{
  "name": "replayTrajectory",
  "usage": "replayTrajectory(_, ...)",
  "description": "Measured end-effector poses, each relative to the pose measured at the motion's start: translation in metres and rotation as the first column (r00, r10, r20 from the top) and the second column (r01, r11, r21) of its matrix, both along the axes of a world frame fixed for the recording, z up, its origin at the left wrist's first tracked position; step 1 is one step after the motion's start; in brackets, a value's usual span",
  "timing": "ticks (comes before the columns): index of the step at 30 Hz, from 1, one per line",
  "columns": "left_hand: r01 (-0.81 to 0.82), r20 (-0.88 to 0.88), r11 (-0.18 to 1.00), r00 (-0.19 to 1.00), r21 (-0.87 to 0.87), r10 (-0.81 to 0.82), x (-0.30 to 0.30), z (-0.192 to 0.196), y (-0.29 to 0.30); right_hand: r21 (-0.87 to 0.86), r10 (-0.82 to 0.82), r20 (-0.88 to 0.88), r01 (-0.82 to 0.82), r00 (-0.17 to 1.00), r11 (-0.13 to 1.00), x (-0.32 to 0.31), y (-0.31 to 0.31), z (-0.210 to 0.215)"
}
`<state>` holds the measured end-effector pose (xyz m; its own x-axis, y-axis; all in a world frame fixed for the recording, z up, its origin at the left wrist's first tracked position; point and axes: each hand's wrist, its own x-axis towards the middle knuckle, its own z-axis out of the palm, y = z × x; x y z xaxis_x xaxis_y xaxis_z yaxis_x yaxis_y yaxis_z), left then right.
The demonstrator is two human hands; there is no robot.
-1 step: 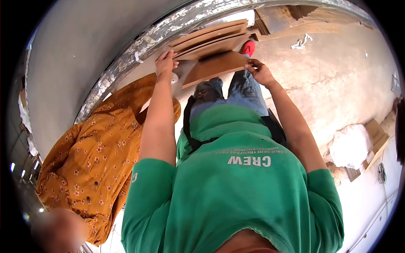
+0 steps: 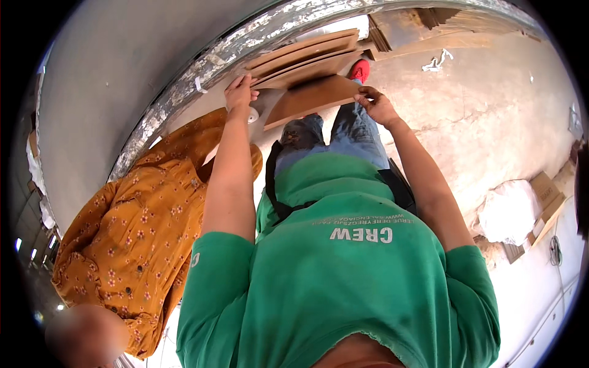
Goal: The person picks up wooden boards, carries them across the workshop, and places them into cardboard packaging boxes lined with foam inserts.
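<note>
Brown cardboard sheets (image 2: pixel 307 49) stand close together in front of me, beside a paint-worn ledge. Nearer to my legs, another cardboard panel (image 2: pixel 313 99) slopes down toward my knees. My left hand (image 2: pixel 240 92) is closed at the left end of the sheets, its fingertips on the edge of the lower one. At the right corner of the near panel, my right hand (image 2: pixel 377 107) pinches the edge between thumb and fingers. Whether the near panel joins the sheets behind it, I cannot tell.
A person in an orange flowered shirt (image 2: pixel 141 227) is close on my left. The worn ledge (image 2: pixel 165 104) borders a grey surface. Flat cardboard (image 2: pixel 423 37) lies at the far right. A white sack (image 2: pixel 508 211) and an open carton (image 2: pixel 546 199) are on the right.
</note>
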<state>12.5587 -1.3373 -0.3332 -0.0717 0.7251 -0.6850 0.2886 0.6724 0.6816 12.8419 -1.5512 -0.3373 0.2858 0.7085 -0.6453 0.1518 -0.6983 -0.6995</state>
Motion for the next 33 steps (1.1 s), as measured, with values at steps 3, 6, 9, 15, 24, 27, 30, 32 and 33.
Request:
replayTrajectory(3,0.011,-0.012,1.000,1.000,0.000,-0.011,0.001,0.001,0.001,0.001,0.031,0.049,-0.031,0.998,1.000,0.003,0.000,-0.002)
replayTrajectory(6,0.004,0.014,1.000,1.000,0.006,-0.004,0.001,-0.002,-0.001,0.028,0.025,0.055,-0.026,0.998,0.999,0.004,0.000,-0.004)
replayTrajectory(9,0.001,0.015,1.000,1.000,0.000,-0.001,0.002,-0.001,-0.002,0.017,0.016,0.027,-0.016,1.000,1.000,0.003,0.001,-0.001)
replayTrajectory(15,0.017,-0.033,1.000,0.999,0.006,-0.017,0.004,0.005,-0.002,-0.004,0.040,0.053,-0.040,0.998,0.999,0.003,0.002,0.002)
replayTrajectory(24,-0.002,0.022,1.000,1.000,-0.001,0.002,-0.001,-0.002,-0.001,0.019,0.028,0.024,-0.028,0.999,0.999,0.003,0.001,-0.002)
replayTrajectory(27,-0.002,0.021,1.000,1.000,-0.005,0.003,-0.001,-0.002,-0.001,0.020,0.031,0.035,-0.032,0.999,0.999,0.003,0.001,-0.001)
replayTrajectory(30,-0.031,0.035,1.000,0.999,-0.005,0.031,-0.001,-0.002,-0.002,-0.001,0.037,0.035,-0.037,0.999,0.999,0.003,0.002,0.000)
replayTrajectory(32,-0.032,0.043,0.999,0.999,0.004,0.031,0.000,-0.001,-0.002,-0.003,0.025,0.018,-0.025,1.000,1.000,0.003,0.001,0.000)
replayTrajectory(33,-0.032,0.043,0.999,0.999,0.005,0.031,0.001,0.000,-0.002,-0.003,0.025,0.018,-0.025,1.000,1.000,0.003,0.001,0.000)
